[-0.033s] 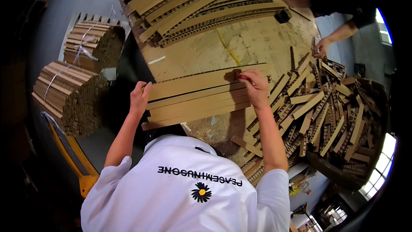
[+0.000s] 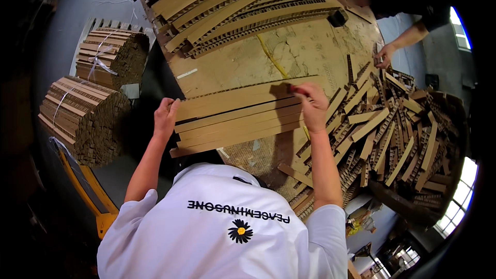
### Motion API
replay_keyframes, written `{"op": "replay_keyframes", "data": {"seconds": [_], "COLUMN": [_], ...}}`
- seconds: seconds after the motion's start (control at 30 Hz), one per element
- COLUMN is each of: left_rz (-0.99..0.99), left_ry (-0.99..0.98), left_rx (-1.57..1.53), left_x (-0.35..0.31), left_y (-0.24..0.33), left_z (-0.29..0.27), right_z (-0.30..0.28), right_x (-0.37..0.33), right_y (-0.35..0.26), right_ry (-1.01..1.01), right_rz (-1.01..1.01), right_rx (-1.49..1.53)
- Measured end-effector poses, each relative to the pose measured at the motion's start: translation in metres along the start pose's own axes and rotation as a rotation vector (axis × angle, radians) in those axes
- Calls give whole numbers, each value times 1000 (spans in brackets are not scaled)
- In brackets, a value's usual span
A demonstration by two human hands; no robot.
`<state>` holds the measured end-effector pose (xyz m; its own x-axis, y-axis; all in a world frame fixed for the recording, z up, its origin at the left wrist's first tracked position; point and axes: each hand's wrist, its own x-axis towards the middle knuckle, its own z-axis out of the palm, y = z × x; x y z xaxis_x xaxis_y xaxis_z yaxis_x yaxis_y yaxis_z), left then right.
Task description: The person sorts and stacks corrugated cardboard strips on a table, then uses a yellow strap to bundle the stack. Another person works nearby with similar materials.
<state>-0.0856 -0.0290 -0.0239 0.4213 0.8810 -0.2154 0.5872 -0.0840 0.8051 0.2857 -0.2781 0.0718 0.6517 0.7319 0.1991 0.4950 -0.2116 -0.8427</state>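
Note:
Several tan cardboard strips with honeycomb edges lie side by side in front of me. My left hand is closed at their left ends, its fingers pinching the end of the wide far cardboard strip. Over the right part of the strips is my right hand, its fingers closed round a small red tool. The tool's kind is mostly hidden by the fingers, and its dark tip points left. A shadow of the hand falls on the strips.
Long cardboard strips are stacked across the table's far side. A heap of short cut pieces fills the right, where a co-worker's hand reaches in. Tied bundles stand at left beside a yellow metal frame.
My right hand has moved slightly right with the red tool, which shows a little more. My left hand stays at the strip ends. The whole view has shifted slightly.

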Motion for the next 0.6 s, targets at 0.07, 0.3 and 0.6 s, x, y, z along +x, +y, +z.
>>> {"op": "replay_keyframes", "data": {"seconds": [0.07,0.3,0.6], "left_rz": [6,183,292], "left_ry": [-30,60,424], "left_rx": [-48,-77,-209], "left_x": [9,40,153], "left_y": [-8,96,238], "left_z": [-17,-90,-157], "right_z": [-12,-5,14], "right_x": [-6,-51,-24], "right_y": [-19,-4,9], "right_ry": [181,-79,-241], "right_rz": [9,29,-184], "right_rx": [67,-26,-206]}}
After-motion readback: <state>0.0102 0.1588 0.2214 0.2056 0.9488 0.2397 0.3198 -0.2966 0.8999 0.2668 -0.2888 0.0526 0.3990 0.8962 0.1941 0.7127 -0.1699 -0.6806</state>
